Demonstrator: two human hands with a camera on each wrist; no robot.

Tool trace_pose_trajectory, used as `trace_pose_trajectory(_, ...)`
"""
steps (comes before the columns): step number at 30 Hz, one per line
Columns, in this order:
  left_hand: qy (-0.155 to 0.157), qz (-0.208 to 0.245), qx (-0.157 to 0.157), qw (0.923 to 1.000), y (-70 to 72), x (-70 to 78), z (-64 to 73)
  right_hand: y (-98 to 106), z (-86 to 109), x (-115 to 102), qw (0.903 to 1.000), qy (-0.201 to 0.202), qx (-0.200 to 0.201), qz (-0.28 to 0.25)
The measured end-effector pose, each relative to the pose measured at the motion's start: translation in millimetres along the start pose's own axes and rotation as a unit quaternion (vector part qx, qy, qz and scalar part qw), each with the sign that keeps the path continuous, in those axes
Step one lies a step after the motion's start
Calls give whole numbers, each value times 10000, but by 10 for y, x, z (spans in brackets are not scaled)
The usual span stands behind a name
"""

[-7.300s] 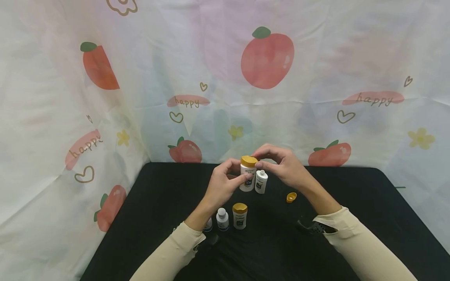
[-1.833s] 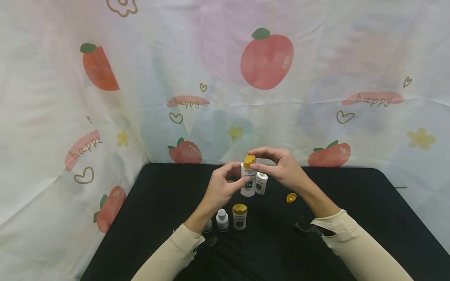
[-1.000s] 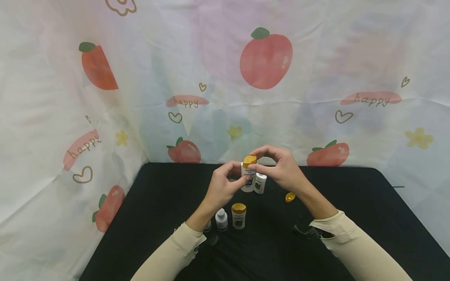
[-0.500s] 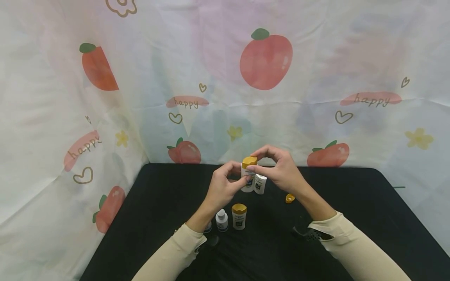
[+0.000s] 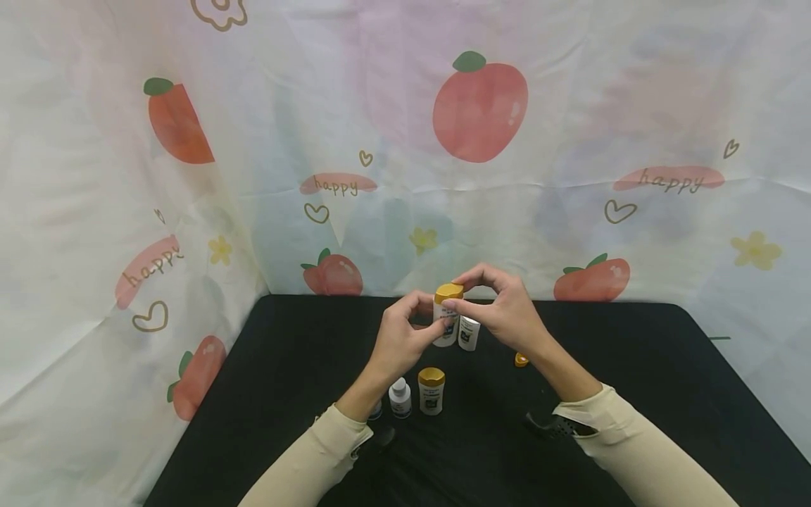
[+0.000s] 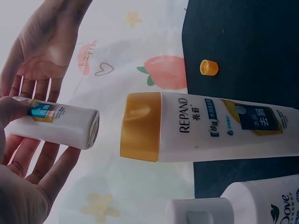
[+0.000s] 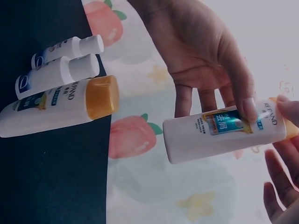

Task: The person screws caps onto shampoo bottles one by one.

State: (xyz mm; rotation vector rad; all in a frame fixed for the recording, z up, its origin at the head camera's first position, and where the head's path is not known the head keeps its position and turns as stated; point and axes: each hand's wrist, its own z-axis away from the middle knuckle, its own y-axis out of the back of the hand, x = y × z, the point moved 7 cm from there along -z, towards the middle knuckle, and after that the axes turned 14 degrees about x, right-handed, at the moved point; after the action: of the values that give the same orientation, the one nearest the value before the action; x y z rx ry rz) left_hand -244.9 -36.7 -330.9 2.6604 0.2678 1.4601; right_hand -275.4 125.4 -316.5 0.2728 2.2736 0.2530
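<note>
My left hand [image 5: 395, 338] grips the white body of a REPAND shampoo bottle [image 7: 196, 140], held upright above the table. My right hand [image 5: 507, 303] pinches the bottle's gold cap [image 5: 448, 291] between thumb and fingers; the cap sits on the bottle's top. Just right of it, a second white bottle [image 5: 468, 334] stands behind, its top hidden by my right hand. A loose gold cap [image 6: 209, 67] lies on the table, partly covered by my right forearm in the head view. Nearer to me stands another REPAND bottle [image 6: 224, 126] with a gold cap.
Two white bottles with white caps stand left of the nearer REPAND bottle: one [image 5: 400, 400] in plain sight, the other [image 5: 375, 410] partly behind my left wrist. A black cloth covers the table [image 5: 304, 331]. A fruit-print curtain [image 5: 405, 225] hangs behind and at the left.
The held bottle's gold cap has turned from a narrow side to a broader one under my right fingers. My right forearm has shifted slightly left, covering more of the loose cap.
</note>
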Motion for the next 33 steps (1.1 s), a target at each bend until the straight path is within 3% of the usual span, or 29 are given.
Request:
trace_pose_trajectory(8, 115, 62, -182, 9997, 0, -10, -18, -21, 12, 33, 9997, -113, -193, -51)
trace_pose_trajectory(15, 104, 82, -196, 9997, -60, -339, -48, -51, 8, 23, 9996, -69, -233, -116)
trace_pose_trajectory(23, -90, 67, -170, 9998, -55, -335, -37, -34, -3, 18, 9999, -92, -118, -79)
trace_pose_trajectory(28, -34, 4, -168, 9999, -59, -348, -43, -34, -5, 16, 9999, -85, -92, 4)
trace_pose_trajectory(33, 165, 55, -204, 9996, -67, -375, -56, -40, -3, 33, 9994, -118, -324, -74)
